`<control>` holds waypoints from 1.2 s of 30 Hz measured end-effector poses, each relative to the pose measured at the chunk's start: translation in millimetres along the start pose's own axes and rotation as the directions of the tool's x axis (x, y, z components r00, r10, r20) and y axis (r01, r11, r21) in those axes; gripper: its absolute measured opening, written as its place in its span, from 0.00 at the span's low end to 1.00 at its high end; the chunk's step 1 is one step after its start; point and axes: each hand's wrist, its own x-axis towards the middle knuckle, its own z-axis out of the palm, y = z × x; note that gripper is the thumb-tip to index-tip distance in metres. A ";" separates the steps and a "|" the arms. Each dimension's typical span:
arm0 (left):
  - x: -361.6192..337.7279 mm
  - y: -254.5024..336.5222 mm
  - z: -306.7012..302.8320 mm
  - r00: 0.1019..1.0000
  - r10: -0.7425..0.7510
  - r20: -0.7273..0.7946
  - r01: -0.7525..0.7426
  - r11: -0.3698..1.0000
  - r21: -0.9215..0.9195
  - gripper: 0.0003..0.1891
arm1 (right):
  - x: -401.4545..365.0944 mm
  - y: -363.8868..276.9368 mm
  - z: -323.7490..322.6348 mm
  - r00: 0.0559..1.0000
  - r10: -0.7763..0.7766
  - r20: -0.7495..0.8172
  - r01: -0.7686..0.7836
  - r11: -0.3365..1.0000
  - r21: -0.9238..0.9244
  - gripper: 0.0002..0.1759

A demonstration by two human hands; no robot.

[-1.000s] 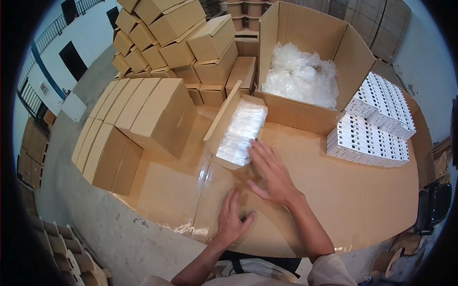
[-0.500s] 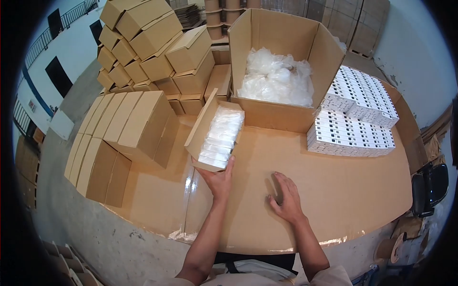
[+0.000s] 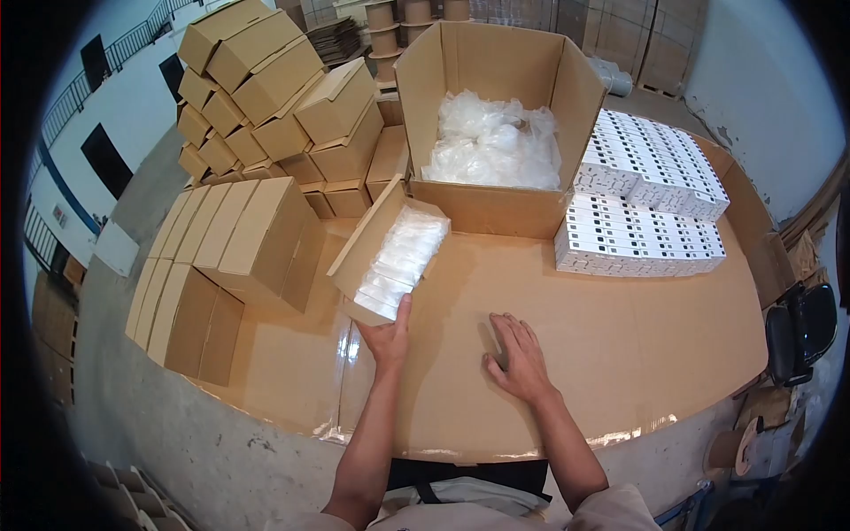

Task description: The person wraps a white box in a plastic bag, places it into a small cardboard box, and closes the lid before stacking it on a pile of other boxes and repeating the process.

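My left hand (image 3: pixel 386 338) grips the near end of a long cardboard box (image 3: pixel 363 244), its thumb on the right side and its fingers hidden beneath. The box's lid flap stands up along the left. Inside lies a row of plastic-wrapped packets (image 3: pixel 400 259), white and clear. Over the middle of the table my right hand (image 3: pixel 516 358) hovers palm down, holding nothing, fingers stretched and thumb apart.
A big open carton (image 3: pixel 491 209) of clear plastic bags (image 3: pixel 496 146) stands at the back. Stacked white boxes (image 3: pixel 639 237) sit to the right on the cardboard-covered table (image 3: pixel 620 354). Closed brown boxes (image 3: pixel 252 230) line the left, with more piled boxes (image 3: pixel 274 93) behind.
My left hand has shifted slightly left with the box, which tilts a little more. The right hand has moved slightly left. The whole view has shifted a bit.
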 end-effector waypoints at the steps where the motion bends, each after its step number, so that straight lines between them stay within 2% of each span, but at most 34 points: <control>1: -3.5 1.4 -7.0 0.999 -0.021 0.037 0.022 1.000 -0.011 0.54 | -0.6 1.1 0.5 1.000 0.000 0.000 0.000 1.000 0.002 0.43; 5: -19.7 19.9 -23.0 0.988 -0.116 0.099 0.124 0.989 -0.077 0.51 | -2.1 3.7 1.2 1.000 0.004 -0.014 -0.003 1.000 0.021 0.44; 9: -16.8 9.4 -47.1 0.953 -0.109 0.282 0.126 0.991 -0.045 0.50 | -3.2 6.3 -4.2 0.996 0.071 -0.052 -0.056 0.969 0.240 0.45; 12: -14.0 24.4 -53.6 0.908 -0.120 0.403 0.132 0.991 -0.002 0.48 | -1.9 11.9 -11.7 0.989 0.119 -0.089 -0.073 0.910 0.409 0.46; 15: -2.1 20.1 -64.3 0.823 -0.181 0.539 0.126 0.982 0.138 0.45 | 3.8 20.2 -17.4 0.977 0.145 -0.160 -0.041 0.852 0.521 0.50; 17: 4.6 19.3 -65.4 0.752 -0.270 0.601 0.233 0.962 0.141 0.45 | 10.3 19.3 -26.5 0.969 0.153 -0.195 -0.015 0.822 0.569 0.53; 21: 23.8 4.8 -54.8 0.559 -0.376 0.739 0.375 0.910 0.180 0.47 | 22.4 19.2 -34.7 0.972 0.123 -0.201 -0.002 0.857 0.515 0.54; 23: 27.6 2.6 -39.0 0.553 -0.350 0.756 0.374 0.915 0.150 0.48 | 24.5 20.5 -37.5 0.970 0.129 -0.205 -0.019 0.885 0.465 0.54; 26: 28.3 -0.2 -20.9 0.544 -0.305 0.781 0.377 0.921 0.097 0.48 | 22.5 31.5 -30.2 0.933 0.233 -0.276 -0.068 0.864 0.499 0.55; 30: 29.0 12.7 -7.4 0.513 -0.255 0.819 0.356 0.932 0.067 0.49 | 23.7 30.7 -22.6 0.894 0.280 -0.351 -0.026 0.813 0.582 0.53; 32: 28.1 14.9 -6.7 0.526 -0.231 0.819 0.328 0.943 0.055 0.50 | 24.7 22.0 -22.0 0.880 0.265 -0.395 0.010 0.819 0.573 0.52; 36: 27.3 15.2 -6.2 0.560 -0.194 0.805 0.292 0.956 0.028 0.55 | 24.2 19.9 -21.0 0.866 0.299 -0.401 -0.048 0.848 0.528 0.49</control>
